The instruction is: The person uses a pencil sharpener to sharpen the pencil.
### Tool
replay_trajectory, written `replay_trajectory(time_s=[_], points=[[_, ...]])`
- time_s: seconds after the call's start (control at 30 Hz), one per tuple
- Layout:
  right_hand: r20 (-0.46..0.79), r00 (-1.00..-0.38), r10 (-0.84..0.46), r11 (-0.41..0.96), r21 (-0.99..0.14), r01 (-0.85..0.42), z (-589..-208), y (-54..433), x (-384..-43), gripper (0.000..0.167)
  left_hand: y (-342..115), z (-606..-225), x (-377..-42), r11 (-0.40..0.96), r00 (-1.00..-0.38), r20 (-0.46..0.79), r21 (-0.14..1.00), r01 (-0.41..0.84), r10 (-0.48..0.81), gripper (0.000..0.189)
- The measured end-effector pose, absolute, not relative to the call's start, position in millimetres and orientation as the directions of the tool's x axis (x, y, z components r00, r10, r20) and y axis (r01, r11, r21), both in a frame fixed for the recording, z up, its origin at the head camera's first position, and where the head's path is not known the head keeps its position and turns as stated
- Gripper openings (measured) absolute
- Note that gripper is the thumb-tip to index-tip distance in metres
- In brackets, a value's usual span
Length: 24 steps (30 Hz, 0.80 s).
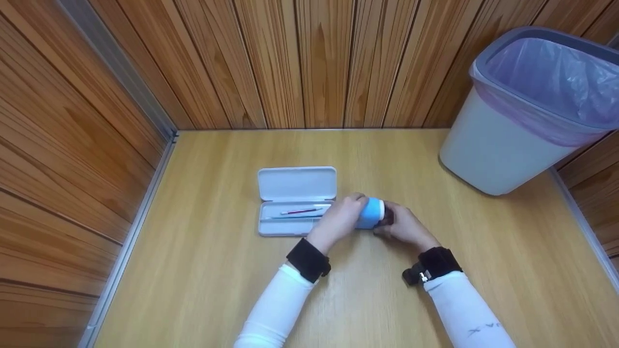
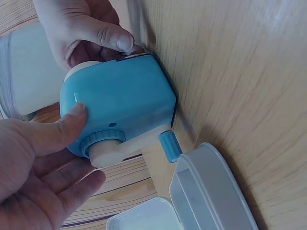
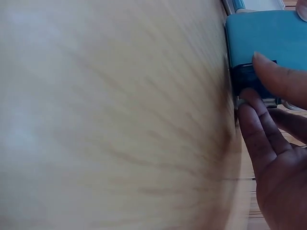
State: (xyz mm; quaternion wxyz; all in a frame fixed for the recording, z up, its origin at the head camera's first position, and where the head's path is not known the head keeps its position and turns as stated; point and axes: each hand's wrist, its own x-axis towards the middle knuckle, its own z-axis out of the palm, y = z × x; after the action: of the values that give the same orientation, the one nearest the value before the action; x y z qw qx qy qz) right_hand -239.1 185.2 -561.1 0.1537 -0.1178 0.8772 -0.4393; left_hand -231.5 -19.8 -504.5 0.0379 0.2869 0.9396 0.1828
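Note:
A blue hand-crank pencil sharpener (image 1: 370, 212) is held low over the table, just right of an open pencil case (image 1: 297, 181). My left hand (image 1: 341, 215) grips its crank side, the thumb lying on the blue body in the left wrist view. The crank's blue knob (image 2: 170, 146) points toward the case. At the opposite end, my right hand (image 1: 406, 224) pinches the sharpener's dark shavings drawer (image 3: 249, 79) between thumb and fingers. Inside the case lie a red pencil (image 1: 297, 211) and a blue one (image 1: 292, 217); my left hand covers the case's right end.
A pale trash bin (image 1: 503, 130) with a purple-tinted liner stands at the back right of the table (image 1: 217, 270). Wood-panelled walls (image 1: 324, 63) rise behind and on the left, with a metal strip along the table's left edge.

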Motion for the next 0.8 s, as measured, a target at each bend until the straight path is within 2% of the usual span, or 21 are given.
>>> replay_trajectory(time_s=[0.17,0.43,0.57,0.67,0.8], points=[[-0.184,-0.930,-0.320,0.584,-0.811,-0.041,-560,184,-238,0.070,-22,-507,-233,0.750,-0.822,0.051,0.381,0.541,0.567,0.039],[-0.098,-0.930,-0.355,0.580,-0.803,-0.137,-556,179,-244,0.069,-24,-508,-234,0.759,-0.819,0.080,0.333,0.559,0.568,0.037],[-0.110,-0.928,-0.356,0.612,-0.778,-0.143,-552,178,-242,0.077,-23,-506,-233,0.765,-0.823,0.072,0.330,0.553,0.564,0.039],[-0.087,-0.934,-0.348,0.653,-0.737,-0.175,-545,177,-235,0.085,-22,-506,-233,0.767,-0.821,0.071,0.319,0.557,0.567,0.040],[0.049,-0.934,-0.354,0.728,-0.612,-0.308,-536,171,-227,0.084,-22,-508,-231,0.774,-0.814,0.102,0.262,0.577,0.572,0.037]])
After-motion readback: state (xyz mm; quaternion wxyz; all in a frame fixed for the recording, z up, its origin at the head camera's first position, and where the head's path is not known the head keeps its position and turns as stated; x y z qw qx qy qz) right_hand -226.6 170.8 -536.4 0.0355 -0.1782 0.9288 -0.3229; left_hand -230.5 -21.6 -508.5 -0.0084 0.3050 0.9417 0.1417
